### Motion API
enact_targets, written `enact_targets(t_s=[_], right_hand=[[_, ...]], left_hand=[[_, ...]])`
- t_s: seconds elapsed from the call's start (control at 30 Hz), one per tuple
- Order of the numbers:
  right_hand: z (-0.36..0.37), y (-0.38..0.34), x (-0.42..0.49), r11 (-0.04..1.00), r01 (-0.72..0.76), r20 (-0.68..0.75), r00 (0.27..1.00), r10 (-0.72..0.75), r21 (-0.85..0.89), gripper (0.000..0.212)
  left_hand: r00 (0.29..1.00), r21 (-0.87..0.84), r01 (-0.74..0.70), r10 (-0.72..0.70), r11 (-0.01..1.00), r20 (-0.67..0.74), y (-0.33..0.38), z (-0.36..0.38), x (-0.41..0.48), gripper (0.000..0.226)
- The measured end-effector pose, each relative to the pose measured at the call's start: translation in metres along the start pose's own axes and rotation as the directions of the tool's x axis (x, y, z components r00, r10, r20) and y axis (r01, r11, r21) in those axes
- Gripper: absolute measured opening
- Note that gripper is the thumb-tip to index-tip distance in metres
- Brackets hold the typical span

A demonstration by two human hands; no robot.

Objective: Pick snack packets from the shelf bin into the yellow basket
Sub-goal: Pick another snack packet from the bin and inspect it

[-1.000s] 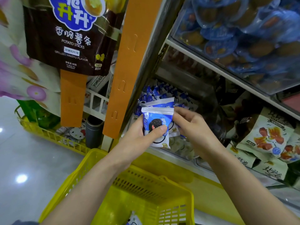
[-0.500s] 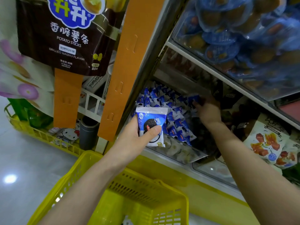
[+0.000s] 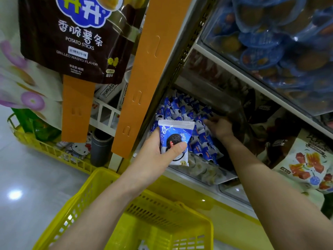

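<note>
Gripping a blue cookie packet [image 3: 175, 139] in my left hand [image 3: 155, 156] above the yellow basket [image 3: 171, 219]; my right hand [image 3: 219, 128] lies among the packets [image 3: 201, 147] in the shelf bin [image 3: 203, 173], and I cannot tell its grip.

My left hand [image 3: 158, 154], mid-frame, pinches a packet [image 3: 175, 136] between thumb and fingers; my right hand [image 3: 219, 128] is stretched forward just right, knuckles up.

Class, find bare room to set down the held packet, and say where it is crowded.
Free: inside the yellow basket, below the left hand; the floor left of it. Crowded: the shelf bin, full of blue packets, around the right hand.
</note>
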State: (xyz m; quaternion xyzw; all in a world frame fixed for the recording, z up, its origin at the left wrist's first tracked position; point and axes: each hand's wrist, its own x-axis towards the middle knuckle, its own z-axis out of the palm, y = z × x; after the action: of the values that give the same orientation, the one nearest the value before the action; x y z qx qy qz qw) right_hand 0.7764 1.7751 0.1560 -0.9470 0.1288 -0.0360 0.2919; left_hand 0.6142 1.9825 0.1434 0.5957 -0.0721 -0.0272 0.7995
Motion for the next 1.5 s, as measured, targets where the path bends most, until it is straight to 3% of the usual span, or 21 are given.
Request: enact_targets(t_s=[0.17,0.37,0.47,0.57,0.67,0.77,0.87,1.0,1.13,1.23,1.33,1.4,1.5], right_hand=[[0.001,-0.003,0.003,0.987,0.007,0.139,0.99,0.016,-0.161,0.04],[0.0,-0.005,-0.009,0.997,0.049,0.114,0.993,-0.043,-0.056,0.022],[-0.008,-0.013,-0.029,0.989,0.149,-0.002,0.989,-0.149,-0.006,0.024],[-0.02,-0.028,-0.069,0.919,0.365,-0.095,0.93,-0.354,0.151,0.022],[-0.022,-0.036,-0.119,0.831,0.457,0.001,0.876,-0.482,0.316,0.022],[-0.018,-0.034,-0.154,0.813,0.497,0.098,0.832,-0.546,0.304,0.019],[-0.015,-0.026,-0.163,0.823,0.41,0.106,0.869,-0.483,0.392,0.006],[-0.008,-0.012,-0.171,0.814,0.277,0.171,0.895,-0.412,0.51,0.016],[0.001,0.003,-0.184,0.773,0.212,0.199,0.895,-0.399,0.598,0.018],[0.005,0.017,-0.192,0.792,0.248,0.178,0.896,-0.406,0.557,0.012],[0.005,0.027,-0.196,0.808,0.441,0.07,0.861,-0.504,0.391,0.002],[0.004,0.033,-0.196,0.784,0.559,0.035,0.808,-0.588,0.268,0.009],[0.004,0.04,-0.197,0.809,0.51,0.027,0.841,-0.54,0.292,0.004]], left_hand=[[1.0,0.014,-0.002,0.002,1.0,-0.001,-0.001,0.004,0.0,0.03],[0.999,-0.042,0.014,-0.013,0.999,0.029,-0.001,0.005,-0.005,0.026],[0.998,-0.116,0.06,-0.057,0.991,0.022,-0.001,0.005,-0.006,0.021],[0.998,-0.09,0.055,-0.054,0.994,0.012,-0.001,0.007,-0.007,0.023],[1.0,-0.029,0.02,-0.019,0.999,0.021,0.0,0.011,-0.009,0.024],[0.999,0.022,-0.009,0.008,1.0,0.039,-0.001,0.014,-0.012,0.025],[0.999,0.054,0.001,-0.004,0.999,0.053,-0.004,0.016,-0.017,0.026],[1.0,0.131,0.022,-0.02,0.991,-0.012,-0.011,0.019,-0.026,0.012],[0.995,0.188,0.049,-0.033,0.981,-0.09,-0.019,0.022,-0.032,0.021],[0.992,0.25,0.097,-0.074,0.963,-0.1,-0.024,0.024,-0.036,0.027],[0.982,0.229,0.181,-0.164,0.956,-0.094,-0.032,0.027,-0.038,0.028],[0.97,0.198,0.236,-0.22,0.951,-0.098,-0.036,0.03,-0.039,0.029],[0.945,0.12,0.327,-0.325,0.937,-0.036,-0.039,0.033,-0.04,0.02]])
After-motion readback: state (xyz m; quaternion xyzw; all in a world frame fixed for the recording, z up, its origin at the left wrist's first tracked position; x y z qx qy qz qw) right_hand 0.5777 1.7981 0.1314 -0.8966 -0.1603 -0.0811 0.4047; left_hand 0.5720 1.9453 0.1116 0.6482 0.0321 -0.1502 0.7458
